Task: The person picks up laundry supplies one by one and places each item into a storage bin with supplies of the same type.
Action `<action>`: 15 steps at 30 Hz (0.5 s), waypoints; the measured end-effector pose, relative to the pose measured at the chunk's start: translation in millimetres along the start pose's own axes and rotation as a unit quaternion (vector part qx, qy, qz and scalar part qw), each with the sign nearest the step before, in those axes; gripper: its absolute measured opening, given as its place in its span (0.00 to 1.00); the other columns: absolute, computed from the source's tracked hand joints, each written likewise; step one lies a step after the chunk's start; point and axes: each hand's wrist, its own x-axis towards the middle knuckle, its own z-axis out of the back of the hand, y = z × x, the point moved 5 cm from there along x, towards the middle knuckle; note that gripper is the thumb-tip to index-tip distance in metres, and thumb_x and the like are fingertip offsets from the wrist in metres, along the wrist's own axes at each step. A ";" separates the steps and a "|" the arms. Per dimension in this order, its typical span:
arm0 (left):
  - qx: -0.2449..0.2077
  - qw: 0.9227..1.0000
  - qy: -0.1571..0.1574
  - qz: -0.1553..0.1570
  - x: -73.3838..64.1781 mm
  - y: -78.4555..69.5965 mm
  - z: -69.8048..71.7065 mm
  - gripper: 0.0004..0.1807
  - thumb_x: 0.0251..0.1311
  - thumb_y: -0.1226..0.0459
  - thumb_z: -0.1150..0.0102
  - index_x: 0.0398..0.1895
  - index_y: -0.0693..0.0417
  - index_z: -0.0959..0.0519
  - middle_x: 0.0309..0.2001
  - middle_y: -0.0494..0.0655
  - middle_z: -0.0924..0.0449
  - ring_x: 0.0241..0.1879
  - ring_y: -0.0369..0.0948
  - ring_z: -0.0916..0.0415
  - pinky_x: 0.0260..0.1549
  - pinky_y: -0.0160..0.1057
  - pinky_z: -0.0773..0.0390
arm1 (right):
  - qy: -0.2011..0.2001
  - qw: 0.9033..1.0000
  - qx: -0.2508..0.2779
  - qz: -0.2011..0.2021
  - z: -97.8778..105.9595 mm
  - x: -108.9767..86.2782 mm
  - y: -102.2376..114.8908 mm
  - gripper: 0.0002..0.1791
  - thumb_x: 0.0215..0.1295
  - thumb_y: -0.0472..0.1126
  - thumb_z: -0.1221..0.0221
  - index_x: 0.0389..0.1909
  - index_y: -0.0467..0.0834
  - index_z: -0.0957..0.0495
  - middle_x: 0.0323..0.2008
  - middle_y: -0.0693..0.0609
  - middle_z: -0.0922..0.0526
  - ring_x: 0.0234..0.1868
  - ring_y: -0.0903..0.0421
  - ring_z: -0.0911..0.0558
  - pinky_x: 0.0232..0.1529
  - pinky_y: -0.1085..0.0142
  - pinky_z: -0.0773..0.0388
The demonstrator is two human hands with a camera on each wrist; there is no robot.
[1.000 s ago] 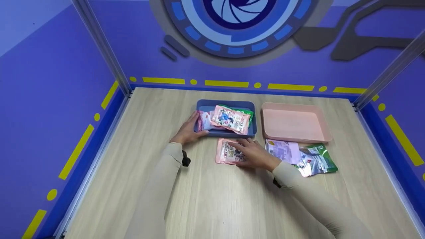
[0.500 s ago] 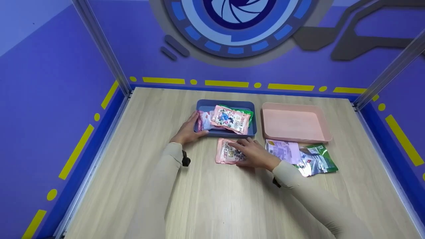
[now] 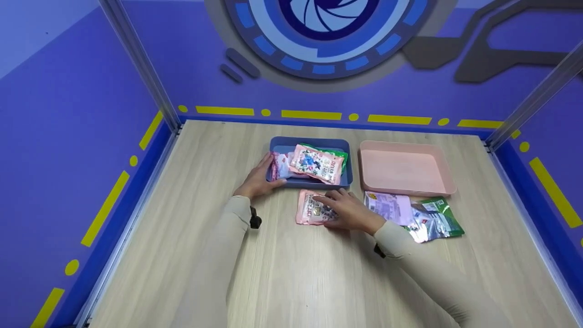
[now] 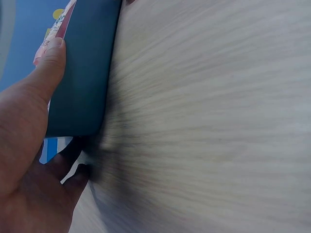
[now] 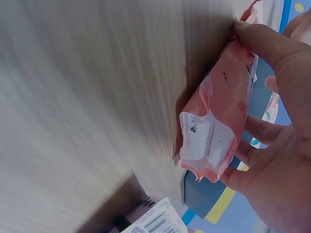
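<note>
- A pink tray (image 3: 401, 168) is sitting beyond and right of the right hand (image 3: 353, 212).
- A purple packet (image 3: 387, 207) is lying just right of that hand.
- A silver-and-green packet (image 3: 437, 221) is lying farther right.
- A blue wall (image 3: 182, 68) is rising beyond both hands.
- A metal post (image 3: 140, 64) is standing beyond and left of the left hand (image 3: 258, 180).

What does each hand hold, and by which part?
Right hand: front pink packet, by its right half. Left hand: blue tray, by its near left corner.
</note>
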 end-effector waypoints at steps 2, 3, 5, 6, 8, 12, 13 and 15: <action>0.002 1.000 0.001 0.002 0.0 -0.1 0.0 0.58 0.64 0.41 0.35 0.85 0.46 0.61 0.85 0.43 0.68 0.82 0.47 0.64 0.79 0.47 0.56 | -0.003 1.000 -0.001 0.001 0.4 -0.2 -0.1 0.43 0.62 0.55 0.28 0.77 0.58 0.34 0.63 0.43 0.25 0.62 0.42 0.28 0.63 0.40 0.29; 0.002 1.000 0.001 0.002 -0.1 0.0 0.1 0.58 0.64 0.41 0.35 0.85 0.46 0.61 0.85 0.43 0.68 0.82 0.47 0.64 0.79 0.47 0.56 | -0.006 1.000 -0.001 0.002 0.8 -0.2 0.1 0.43 0.62 0.55 0.28 0.77 0.58 0.33 0.62 0.43 0.24 0.61 0.42 0.28 0.63 0.40 0.29; 0.003 1.000 0.002 0.001 0.0 -0.1 0.3 0.58 0.64 0.41 0.35 0.85 0.46 0.60 0.85 0.43 0.68 0.82 0.47 0.64 0.79 0.47 0.55 | -0.014 1.000 -0.007 0.009 1.4 -0.3 0.7 0.42 0.61 0.55 0.27 0.76 0.57 0.32 0.61 0.43 0.24 0.60 0.42 0.27 0.61 0.40 0.27; 0.003 1.000 0.003 -0.001 0.1 -0.2 0.4 0.58 0.64 0.41 0.35 0.85 0.47 0.60 0.85 0.42 0.68 0.82 0.47 0.64 0.79 0.47 0.55 | -0.018 1.000 -0.009 0.013 1.6 -0.3 1.0 0.42 0.60 0.55 0.27 0.75 0.56 0.31 0.61 0.42 0.23 0.60 0.42 0.27 0.60 0.39 0.27; 0.002 1.000 0.004 -0.004 0.4 -0.2 0.5 0.58 0.64 0.41 0.35 0.85 0.48 0.60 0.84 0.42 0.68 0.82 0.47 0.64 0.79 0.47 0.56 | -0.025 0.999 -0.017 0.019 1.7 -0.2 1.5 0.41 0.60 0.55 0.27 0.74 0.55 0.30 0.60 0.42 0.23 0.59 0.42 0.27 0.58 0.39 0.26; 0.002 1.000 0.005 -0.005 0.8 -0.4 0.5 0.58 0.64 0.42 0.34 0.85 0.49 0.60 0.84 0.42 0.68 0.82 0.46 0.64 0.79 0.47 0.56 | -0.029 0.999 -0.024 0.023 0.6 0.0 0.7 0.39 0.60 0.55 0.27 0.72 0.55 0.27 0.60 0.41 0.22 0.59 0.42 0.26 0.56 0.40 0.25; 0.001 1.000 0.005 -0.005 0.6 -0.5 0.5 0.58 0.64 0.42 0.34 0.85 0.49 0.60 0.84 0.42 0.68 0.82 0.47 0.64 0.79 0.47 0.56 | -0.030 0.999 -0.024 0.023 0.4 0.1 0.3 0.38 0.60 0.55 0.27 0.71 0.55 0.26 0.60 0.41 0.22 0.59 0.42 0.26 0.56 0.40 0.25; 0.000 1.000 0.004 -0.004 0.3 -0.9 0.4 0.57 0.64 0.43 0.34 0.85 0.49 0.59 0.84 0.42 0.68 0.82 0.47 0.64 0.79 0.47 0.56 | -0.032 0.999 -0.025 0.025 0.1 0.0 -0.2 0.37 0.59 0.55 0.27 0.70 0.55 0.25 0.60 0.42 0.22 0.59 0.42 0.26 0.56 0.40 0.25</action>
